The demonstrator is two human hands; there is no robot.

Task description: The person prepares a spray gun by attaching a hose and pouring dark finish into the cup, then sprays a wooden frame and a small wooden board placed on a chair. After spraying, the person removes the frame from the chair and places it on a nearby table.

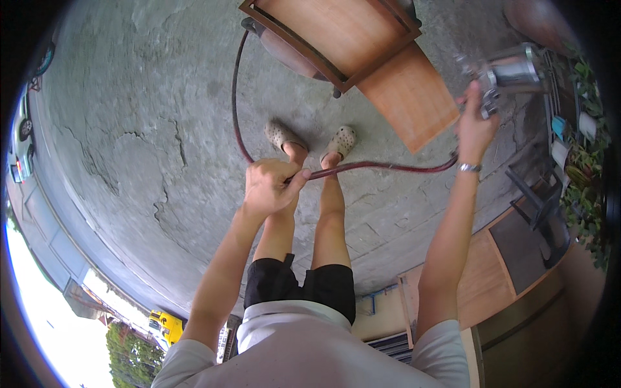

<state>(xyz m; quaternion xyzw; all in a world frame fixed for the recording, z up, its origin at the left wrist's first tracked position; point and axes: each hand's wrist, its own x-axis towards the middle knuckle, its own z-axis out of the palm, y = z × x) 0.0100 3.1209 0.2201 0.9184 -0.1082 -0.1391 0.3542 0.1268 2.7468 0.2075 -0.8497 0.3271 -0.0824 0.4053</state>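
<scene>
In my right hand (479,126) is a metal spray gun (511,72) with a silvery cup, blurred by motion and held out to the right. A dark red hose (388,166) runs from below that hand across the front of my legs. My left hand (275,184) is closed around the hose at about the middle. Beyond it, the hose loops up to the far side, near a rounded object mostly hidden under a wooden frame (323,61). A flat wooden panel (414,97), reddish brown, sticks out from beside the frame, left of my right hand.
I stand on cracked grey concrete (149,129) in light clogs (339,142). Potted plants (582,171) line the right edge, with a dark chair-like object (540,216) nearby. Wooden boards (472,278) lie at the lower right. Parked vehicles (24,129) appear at the far left.
</scene>
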